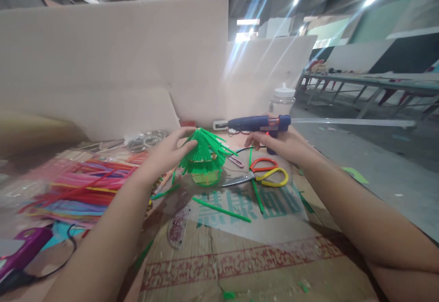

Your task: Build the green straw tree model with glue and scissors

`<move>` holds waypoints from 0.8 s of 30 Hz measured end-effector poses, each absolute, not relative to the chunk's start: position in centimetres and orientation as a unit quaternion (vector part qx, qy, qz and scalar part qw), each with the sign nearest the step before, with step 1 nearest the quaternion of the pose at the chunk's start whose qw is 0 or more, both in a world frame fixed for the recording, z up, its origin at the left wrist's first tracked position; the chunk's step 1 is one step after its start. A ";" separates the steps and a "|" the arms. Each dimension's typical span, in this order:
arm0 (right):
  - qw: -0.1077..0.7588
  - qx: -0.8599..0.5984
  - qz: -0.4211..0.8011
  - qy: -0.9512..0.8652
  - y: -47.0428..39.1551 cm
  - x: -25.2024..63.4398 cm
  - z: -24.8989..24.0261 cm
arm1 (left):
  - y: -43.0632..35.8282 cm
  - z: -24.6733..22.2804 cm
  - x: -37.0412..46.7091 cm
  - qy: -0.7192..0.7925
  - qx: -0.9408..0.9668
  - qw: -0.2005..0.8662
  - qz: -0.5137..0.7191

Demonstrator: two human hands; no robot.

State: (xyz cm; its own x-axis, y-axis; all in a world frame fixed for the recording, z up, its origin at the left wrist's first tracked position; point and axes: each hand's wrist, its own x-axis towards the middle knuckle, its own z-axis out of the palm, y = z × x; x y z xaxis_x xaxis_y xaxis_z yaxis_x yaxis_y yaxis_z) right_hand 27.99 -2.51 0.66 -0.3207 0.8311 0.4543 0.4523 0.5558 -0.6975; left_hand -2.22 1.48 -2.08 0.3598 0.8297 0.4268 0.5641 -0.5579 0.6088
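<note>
A small hut-like craft model (202, 158), its layered cone top covered in green strips, stands on the cardboard. My left hand (176, 148) grips it near the peak from the left, thumb and fingers closed. In my right hand (286, 145) is a dark blue glue gun (248, 123), held level with its nozzle pointing left, above and to the right of the model. A long clear glue stick (353, 122) sticks out of its back. Scissors (254, 178) with one orange and one yellow handle lie just right of the model. Near them are loose green strips (221, 209).
Bundles of coloured pipe cleaners (89, 185) lie to the left, with a purple device (25, 251) in front. A protractor (179, 226) and a pink cutter (236, 160) rest on the cardboard (260, 265). Behind stand a lidded clear jar (283, 100) and white panels (120, 55).
</note>
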 end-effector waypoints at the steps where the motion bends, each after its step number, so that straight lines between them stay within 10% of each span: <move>1: 0.421 -0.421 0.221 -0.772 -1.8 28.5 0.3 | 1.5 -2.1 -2.2 0.433 0.803 0.185 0.365; 8: 0.319 -0.639 0.163 -0.681 5.0 31.2 -4.2 | 1.7 -2.1 -2.1 0.423 0.802 0.198 0.372; 24: 0.269 -0.609 0.206 -0.718 13.3 28.7 -8.1 | 1.5 -2.1 -2.2 0.435 0.797 0.201 0.369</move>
State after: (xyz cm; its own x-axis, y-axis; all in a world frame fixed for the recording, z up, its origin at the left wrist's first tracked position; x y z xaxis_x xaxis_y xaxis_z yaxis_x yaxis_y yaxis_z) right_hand 28.68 13.31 -8.14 -0.1147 0.9841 0.1353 0.7627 0.1745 -0.6227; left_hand -2.17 1.47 -2.11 0.3505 0.8409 0.4123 0.5439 -0.5412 0.6413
